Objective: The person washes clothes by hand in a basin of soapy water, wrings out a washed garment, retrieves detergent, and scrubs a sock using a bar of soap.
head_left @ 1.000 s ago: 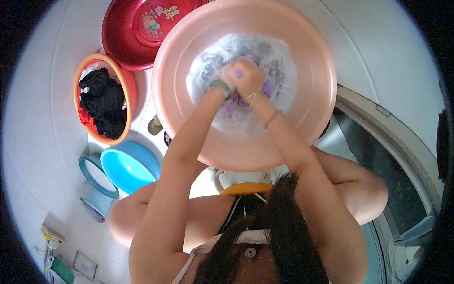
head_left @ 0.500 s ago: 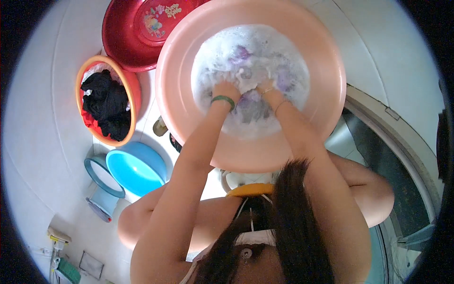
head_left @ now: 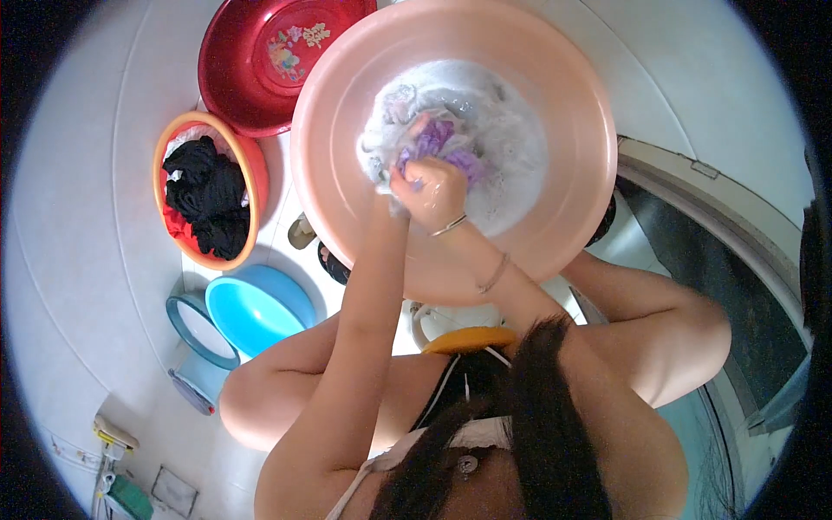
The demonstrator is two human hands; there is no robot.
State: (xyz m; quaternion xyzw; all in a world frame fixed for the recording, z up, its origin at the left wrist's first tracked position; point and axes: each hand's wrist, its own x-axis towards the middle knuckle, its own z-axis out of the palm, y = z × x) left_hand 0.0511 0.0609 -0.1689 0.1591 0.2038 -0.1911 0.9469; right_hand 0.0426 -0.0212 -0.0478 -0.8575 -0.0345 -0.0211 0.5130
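Looks like scrubbing: your right hand [head_left: 435, 192] clenches purple cloth [head_left: 434, 135] amid suds [head_left: 513, 130]; left hand's hidden, can't tell its grip. Next calls for firm rubbing.

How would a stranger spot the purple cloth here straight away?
Find the big peach tub at top centre. Above its white suds, the right hand grips the crumpled cloth. Its bright purple sets it apart from the pale suds around it.
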